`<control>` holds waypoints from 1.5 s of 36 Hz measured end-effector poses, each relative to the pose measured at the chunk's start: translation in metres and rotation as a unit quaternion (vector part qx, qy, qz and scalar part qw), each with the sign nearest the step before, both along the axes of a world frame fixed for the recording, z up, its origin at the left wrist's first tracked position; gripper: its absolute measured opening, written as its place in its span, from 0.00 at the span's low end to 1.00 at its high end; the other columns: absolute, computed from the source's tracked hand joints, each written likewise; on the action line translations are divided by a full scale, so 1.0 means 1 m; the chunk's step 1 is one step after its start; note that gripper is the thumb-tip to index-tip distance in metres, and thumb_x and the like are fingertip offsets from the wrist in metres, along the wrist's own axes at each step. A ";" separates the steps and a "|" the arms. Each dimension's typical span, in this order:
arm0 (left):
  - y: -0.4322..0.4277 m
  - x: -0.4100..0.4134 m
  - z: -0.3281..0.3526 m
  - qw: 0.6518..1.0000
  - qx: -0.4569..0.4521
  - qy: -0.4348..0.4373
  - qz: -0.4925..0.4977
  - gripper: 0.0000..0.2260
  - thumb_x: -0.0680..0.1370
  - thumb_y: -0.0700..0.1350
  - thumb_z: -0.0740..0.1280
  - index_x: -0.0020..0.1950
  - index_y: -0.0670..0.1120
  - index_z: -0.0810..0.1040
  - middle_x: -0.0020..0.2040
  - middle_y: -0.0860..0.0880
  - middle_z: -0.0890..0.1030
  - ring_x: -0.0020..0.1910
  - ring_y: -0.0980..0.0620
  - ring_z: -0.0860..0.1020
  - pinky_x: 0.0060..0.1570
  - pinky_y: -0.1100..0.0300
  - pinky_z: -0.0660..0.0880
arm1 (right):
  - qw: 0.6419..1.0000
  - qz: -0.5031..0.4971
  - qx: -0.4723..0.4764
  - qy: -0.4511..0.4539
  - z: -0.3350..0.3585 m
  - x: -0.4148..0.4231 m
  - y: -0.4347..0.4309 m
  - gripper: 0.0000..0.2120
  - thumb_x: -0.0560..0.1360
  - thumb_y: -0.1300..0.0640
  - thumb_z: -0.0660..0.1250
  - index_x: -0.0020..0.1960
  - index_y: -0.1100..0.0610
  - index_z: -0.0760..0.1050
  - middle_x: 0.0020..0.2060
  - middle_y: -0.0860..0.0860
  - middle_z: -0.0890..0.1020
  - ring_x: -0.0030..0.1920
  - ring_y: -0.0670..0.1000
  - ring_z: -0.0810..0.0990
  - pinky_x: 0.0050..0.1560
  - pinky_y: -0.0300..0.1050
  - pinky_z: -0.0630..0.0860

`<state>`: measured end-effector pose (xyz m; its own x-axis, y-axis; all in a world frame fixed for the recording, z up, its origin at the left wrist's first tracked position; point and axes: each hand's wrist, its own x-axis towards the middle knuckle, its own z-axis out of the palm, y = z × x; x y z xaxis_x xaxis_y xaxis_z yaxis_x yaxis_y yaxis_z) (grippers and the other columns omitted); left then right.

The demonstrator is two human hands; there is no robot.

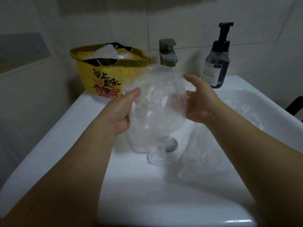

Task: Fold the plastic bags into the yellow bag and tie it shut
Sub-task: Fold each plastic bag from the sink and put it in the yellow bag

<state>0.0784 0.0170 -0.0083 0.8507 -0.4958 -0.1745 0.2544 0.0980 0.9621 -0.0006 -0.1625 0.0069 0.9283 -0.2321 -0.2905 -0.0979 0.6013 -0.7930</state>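
A clear crumpled plastic bag point(155, 110) hangs above the white sink point(68, 128), held between both hands. My left hand point(122, 112) grips its left edge, thumb on top. My right hand point(199, 102) holds its right edge with fingers curled round the film. The yellow bag point(105, 79) with printed characters stands open on the sink's back left ledge, its rim rolled down, with white and black plastic bags point(106, 53) inside it. More clear plastic point(205, 153) lies in the basin on the right.
A grey tap point(168, 53) stands behind the held bag. A dark pump soap bottle point(216, 61) stands at the back right ledge. The drain point(171, 145) shows below the bag. Tiled wall behind; a dark object point(295, 105) at the right edge.
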 end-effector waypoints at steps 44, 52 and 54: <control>0.023 -0.015 0.004 0.988 -0.153 -0.028 0.008 0.16 0.78 0.44 0.66 0.66 0.44 0.76 0.60 0.45 0.82 0.54 0.49 0.82 0.44 0.58 0.80 | 0.986 -0.074 -0.096 -0.113 0.006 -0.034 0.002 0.11 0.79 0.68 0.57 0.49 0.57 0.76 0.41 0.55 0.81 0.38 0.51 0.82 0.46 0.49 0.81; 0.025 -0.016 -0.004 0.976 0.017 -0.186 0.110 0.14 0.74 0.34 0.70 0.57 0.47 0.80 0.48 0.54 0.82 0.43 0.58 0.80 0.43 0.67 0.78 | 0.977 0.013 -0.197 -0.084 -0.002 -0.030 0.000 0.24 0.73 0.74 0.65 0.68 0.65 0.69 0.51 0.57 0.78 0.47 0.53 0.80 0.53 0.47 0.79; 0.024 -0.017 -0.007 0.947 0.093 -0.258 0.165 0.11 0.73 0.35 0.72 0.52 0.48 0.80 0.45 0.59 0.78 0.41 0.63 0.76 0.38 0.73 0.76 | 0.967 0.024 -0.249 -0.058 -0.004 -0.029 0.000 0.27 0.72 0.76 0.65 0.70 0.66 0.67 0.53 0.57 0.76 0.48 0.53 0.80 0.46 0.41 0.80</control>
